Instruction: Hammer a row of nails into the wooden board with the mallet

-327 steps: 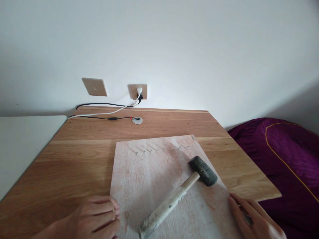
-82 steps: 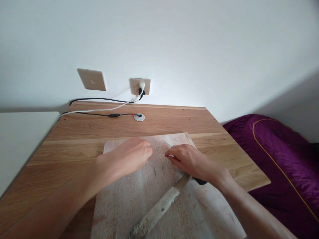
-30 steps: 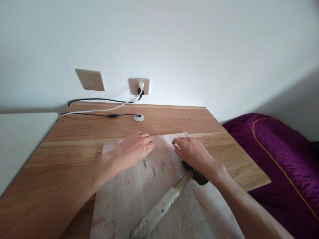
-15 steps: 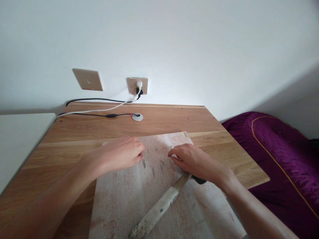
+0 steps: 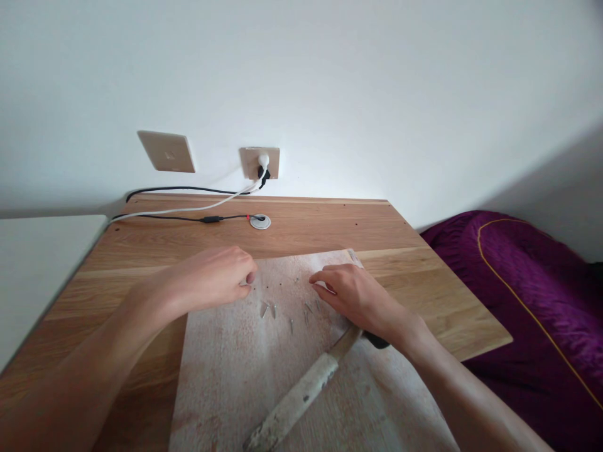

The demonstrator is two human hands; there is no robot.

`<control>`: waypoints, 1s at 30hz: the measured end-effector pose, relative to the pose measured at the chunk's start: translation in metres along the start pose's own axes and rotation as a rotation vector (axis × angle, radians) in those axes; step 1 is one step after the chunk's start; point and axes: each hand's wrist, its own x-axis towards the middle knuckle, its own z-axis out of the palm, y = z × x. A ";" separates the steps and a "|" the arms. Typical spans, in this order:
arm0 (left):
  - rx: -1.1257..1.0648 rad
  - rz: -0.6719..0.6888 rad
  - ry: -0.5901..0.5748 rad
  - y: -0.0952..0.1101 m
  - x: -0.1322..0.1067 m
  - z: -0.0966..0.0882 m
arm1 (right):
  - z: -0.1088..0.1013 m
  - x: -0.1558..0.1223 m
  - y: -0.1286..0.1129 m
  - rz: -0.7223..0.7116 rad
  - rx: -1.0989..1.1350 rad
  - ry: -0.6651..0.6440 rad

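Note:
My left hand (image 5: 221,276) hovers over the left back part of a whitish wooden board (image 5: 226,376). Its fingers are curled, with the thumb apart from them and nothing visible between. Over the board's right back part is my right hand (image 5: 348,292), index finger stretched out and thumb below, tips a little apart. Several small metal nails lie between the hands, among them a nail (image 5: 274,311) on the left and a nail (image 5: 291,325) nearer me. A hammer with a worn, whitish handle (image 5: 296,395) lies diagonally on the board, its dark head (image 5: 377,340) partly under my right forearm.
The board rests on a wooden desk (image 5: 443,289) against a white wall. Small dark holes show near its back edge. Cables run from a wall socket (image 5: 264,164) past a round cable grommet (image 5: 259,221). Purple fabric (image 5: 527,282) lies to the right, a white surface (image 5: 42,270) to the left.
My left hand has moved left and back, uncovering a nail on the board. The right hand has shifted slightly left and back; a nail now shows in front of its fingers.

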 end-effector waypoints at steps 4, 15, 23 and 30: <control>-0.012 -0.042 -0.030 -0.008 -0.003 -0.009 | 0.001 0.013 -0.010 0.040 -0.044 0.022; -0.037 -0.040 -0.089 0.000 -0.002 -0.005 | 0.008 0.030 -0.029 0.092 -0.138 -0.014; -0.048 0.001 -0.073 -0.005 -0.002 0.003 | 0.014 0.032 -0.028 0.089 -0.168 -0.020; -0.052 -0.047 -0.082 -0.006 -0.004 0.003 | 0.016 0.031 -0.027 0.056 -0.171 -0.029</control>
